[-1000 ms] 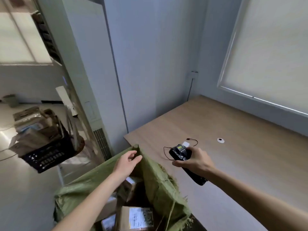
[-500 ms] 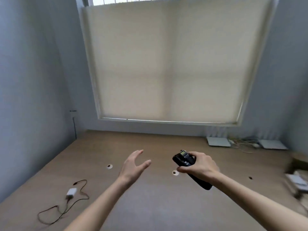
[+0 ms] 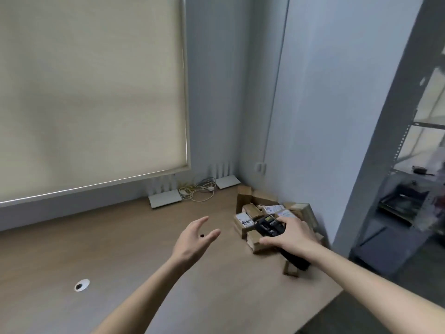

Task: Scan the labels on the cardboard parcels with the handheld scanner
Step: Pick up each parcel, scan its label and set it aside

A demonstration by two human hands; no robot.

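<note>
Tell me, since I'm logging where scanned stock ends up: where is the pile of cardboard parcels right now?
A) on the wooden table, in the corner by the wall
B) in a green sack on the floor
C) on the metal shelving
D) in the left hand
A: the cardboard parcels sit on the wooden table in its far right corner, behind the right hand holding the handheld scanner.

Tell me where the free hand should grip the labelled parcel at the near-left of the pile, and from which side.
Probably by the short ends of the labelled parcel, coming from the open tabletop on its left. Its label faces up, so the fingers of the left hand should stay off the top; other boxes and the scanner crowd its right.
</note>
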